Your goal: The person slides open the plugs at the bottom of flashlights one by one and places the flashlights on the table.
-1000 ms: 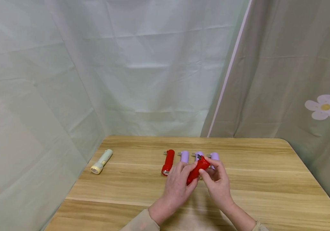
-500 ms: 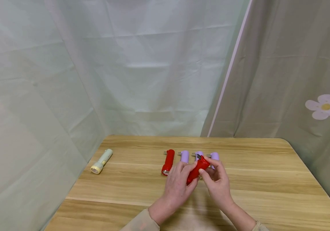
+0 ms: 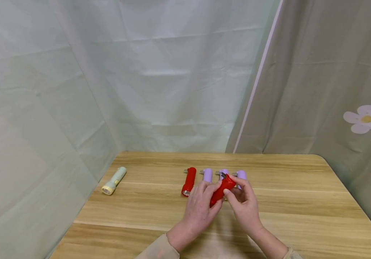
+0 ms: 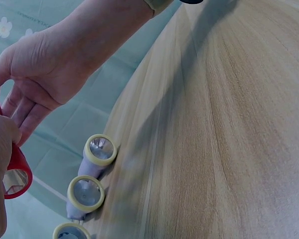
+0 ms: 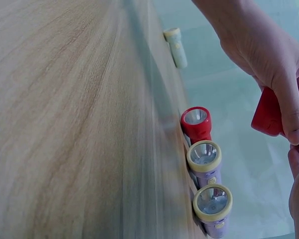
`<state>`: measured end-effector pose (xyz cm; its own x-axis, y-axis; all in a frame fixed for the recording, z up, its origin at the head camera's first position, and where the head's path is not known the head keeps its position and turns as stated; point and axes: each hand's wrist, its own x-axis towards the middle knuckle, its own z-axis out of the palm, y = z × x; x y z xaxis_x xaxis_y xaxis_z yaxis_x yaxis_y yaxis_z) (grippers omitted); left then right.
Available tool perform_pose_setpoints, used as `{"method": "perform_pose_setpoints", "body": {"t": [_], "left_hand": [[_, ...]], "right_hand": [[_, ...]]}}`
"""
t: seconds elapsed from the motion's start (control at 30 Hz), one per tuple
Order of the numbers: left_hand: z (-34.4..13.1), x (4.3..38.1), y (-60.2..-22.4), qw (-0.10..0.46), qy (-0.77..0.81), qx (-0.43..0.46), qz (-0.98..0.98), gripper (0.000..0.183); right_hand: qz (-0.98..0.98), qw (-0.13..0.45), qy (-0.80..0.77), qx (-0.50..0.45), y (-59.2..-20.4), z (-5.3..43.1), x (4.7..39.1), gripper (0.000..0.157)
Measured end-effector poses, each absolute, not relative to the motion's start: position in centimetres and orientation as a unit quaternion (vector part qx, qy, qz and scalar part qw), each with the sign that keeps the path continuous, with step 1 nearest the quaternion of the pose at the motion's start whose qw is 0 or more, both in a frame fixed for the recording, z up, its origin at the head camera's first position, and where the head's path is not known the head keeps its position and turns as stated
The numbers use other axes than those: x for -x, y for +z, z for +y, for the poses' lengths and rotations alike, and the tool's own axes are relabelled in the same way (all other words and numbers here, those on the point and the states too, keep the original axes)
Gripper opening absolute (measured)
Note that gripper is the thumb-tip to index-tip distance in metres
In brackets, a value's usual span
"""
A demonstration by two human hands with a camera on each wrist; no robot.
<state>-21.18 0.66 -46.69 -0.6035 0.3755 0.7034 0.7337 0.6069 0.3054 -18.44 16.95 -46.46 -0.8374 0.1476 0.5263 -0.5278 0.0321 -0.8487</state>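
A red flashlight (image 3: 219, 194) is held up over the table, tilted, with dark plug prongs (image 3: 223, 176) sticking out near its tail end. My left hand (image 3: 200, 203) grips its body. At the tail end, my right hand (image 3: 246, 207) pinches it between thumb and fingers. In the left wrist view the flashlight's lens end (image 4: 21, 174) shows below the left hand. Behind the hands, a second red flashlight (image 3: 190, 180) lies beside three purple flashlights (image 3: 207, 175), partly hidden by the hands; their prongs point left.
A pale green flashlight (image 3: 115, 180) with a yellow head lies near the left edge of the wooden table (image 3: 302, 201). Pale curtains (image 3: 172, 90) hang behind and at the sides; a flower print (image 3: 366, 119) shows at the right.
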Motion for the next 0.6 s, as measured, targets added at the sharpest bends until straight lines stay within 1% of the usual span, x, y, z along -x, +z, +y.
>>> {"method": "perform_pose_setpoints", "body": {"t": [0.6], "left_hand": [[0.65,21.12,-46.66,0.289,-0.299,0.323,-0.85,0.051]], "right_hand": [[-0.663,0.255,0.688,-0.152,-46.38,16.83,18.45,0.047]]}}
